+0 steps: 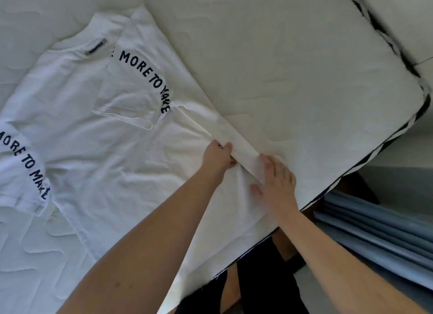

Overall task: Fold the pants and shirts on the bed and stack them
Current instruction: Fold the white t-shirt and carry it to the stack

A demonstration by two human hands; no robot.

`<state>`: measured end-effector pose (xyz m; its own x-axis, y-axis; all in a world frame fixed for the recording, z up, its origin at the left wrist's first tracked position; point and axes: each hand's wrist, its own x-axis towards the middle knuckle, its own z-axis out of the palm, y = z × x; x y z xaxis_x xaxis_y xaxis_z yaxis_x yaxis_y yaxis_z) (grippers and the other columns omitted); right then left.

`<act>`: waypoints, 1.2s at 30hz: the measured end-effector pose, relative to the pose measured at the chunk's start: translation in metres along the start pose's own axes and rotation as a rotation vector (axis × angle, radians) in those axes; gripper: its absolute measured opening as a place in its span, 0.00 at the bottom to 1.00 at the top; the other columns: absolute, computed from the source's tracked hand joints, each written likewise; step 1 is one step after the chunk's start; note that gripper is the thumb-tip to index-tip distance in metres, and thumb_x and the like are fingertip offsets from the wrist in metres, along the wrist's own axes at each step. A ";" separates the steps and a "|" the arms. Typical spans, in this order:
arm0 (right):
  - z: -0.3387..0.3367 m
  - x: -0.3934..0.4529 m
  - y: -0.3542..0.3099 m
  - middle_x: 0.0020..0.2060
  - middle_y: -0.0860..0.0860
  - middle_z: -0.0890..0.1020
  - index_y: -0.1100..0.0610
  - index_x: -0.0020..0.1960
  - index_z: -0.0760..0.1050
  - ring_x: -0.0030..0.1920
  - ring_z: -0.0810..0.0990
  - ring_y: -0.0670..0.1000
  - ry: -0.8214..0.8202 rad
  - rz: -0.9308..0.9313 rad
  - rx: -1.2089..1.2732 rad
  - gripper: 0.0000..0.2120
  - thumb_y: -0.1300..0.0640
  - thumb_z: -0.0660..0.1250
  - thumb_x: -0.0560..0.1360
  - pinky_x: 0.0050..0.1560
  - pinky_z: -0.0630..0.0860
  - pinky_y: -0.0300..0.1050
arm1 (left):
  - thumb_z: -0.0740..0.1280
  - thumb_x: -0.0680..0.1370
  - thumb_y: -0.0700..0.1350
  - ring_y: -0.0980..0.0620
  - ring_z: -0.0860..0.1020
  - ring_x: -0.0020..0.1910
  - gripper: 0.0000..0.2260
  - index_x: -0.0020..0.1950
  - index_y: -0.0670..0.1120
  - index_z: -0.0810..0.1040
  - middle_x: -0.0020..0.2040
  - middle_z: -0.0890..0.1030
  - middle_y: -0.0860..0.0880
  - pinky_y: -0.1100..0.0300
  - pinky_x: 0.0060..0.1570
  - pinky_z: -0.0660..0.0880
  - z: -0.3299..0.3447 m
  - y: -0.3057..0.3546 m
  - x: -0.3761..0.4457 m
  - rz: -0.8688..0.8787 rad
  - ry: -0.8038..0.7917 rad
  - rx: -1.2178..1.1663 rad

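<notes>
A white T-shirt (105, 135) with black "MORE TO MAKE" lettering lies spread on the bed (293, 63), collar at the upper left. Its right sleeve is folded in over the chest, lettering up. The right side edge forms a narrow raised fold running down toward the bed's edge. My left hand (219, 157) pinches that fold between thumb and fingers. My right hand (276, 180) rests flat on the fabric just right of it, fingers straight, pressing the lower part of the fold near the mattress edge.
The white quilted mattress has a black-and-white striped border (384, 140) running along its right edge and corner. Blue-grey pleated fabric (375, 231) lies on the floor at the lower right. Dark clothing on my legs (264, 285) shows below the bed's edge.
</notes>
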<state>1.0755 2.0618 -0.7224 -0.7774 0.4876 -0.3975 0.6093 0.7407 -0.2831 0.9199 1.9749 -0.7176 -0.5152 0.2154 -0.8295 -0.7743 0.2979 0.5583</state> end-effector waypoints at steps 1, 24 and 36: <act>0.004 -0.009 0.000 0.74 0.53 0.63 0.50 0.79 0.53 0.71 0.63 0.57 0.010 0.034 0.000 0.39 0.49 0.68 0.74 0.69 0.56 0.53 | 0.58 0.84 0.43 0.42 0.83 0.50 0.11 0.63 0.40 0.71 0.57 0.79 0.39 0.50 0.45 0.82 -0.001 -0.003 -0.004 -0.011 -0.003 -0.030; 0.014 -0.045 0.045 0.53 0.44 0.78 0.48 0.68 0.69 0.52 0.77 0.47 -0.088 0.074 0.482 0.24 0.61 0.69 0.75 0.53 0.76 0.44 | 0.63 0.82 0.46 0.46 0.82 0.56 0.12 0.63 0.44 0.78 0.57 0.84 0.45 0.52 0.50 0.81 -0.004 -0.107 -0.077 -0.121 -0.130 -0.429; 0.006 -0.051 0.068 0.36 0.50 0.83 0.53 0.52 0.81 0.34 0.81 0.46 -0.058 0.336 0.728 0.13 0.65 0.60 0.75 0.35 0.76 0.41 | 0.63 0.82 0.48 0.45 0.84 0.37 0.14 0.45 0.38 0.78 0.41 0.84 0.40 0.57 0.32 0.80 0.036 -0.128 -0.077 -0.058 0.085 0.171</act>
<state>1.1578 2.0848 -0.7261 -0.5374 0.5912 -0.6014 0.7736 0.0616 -0.6307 1.0716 1.9537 -0.7251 -0.5060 0.1160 -0.8547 -0.7338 0.4630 0.4973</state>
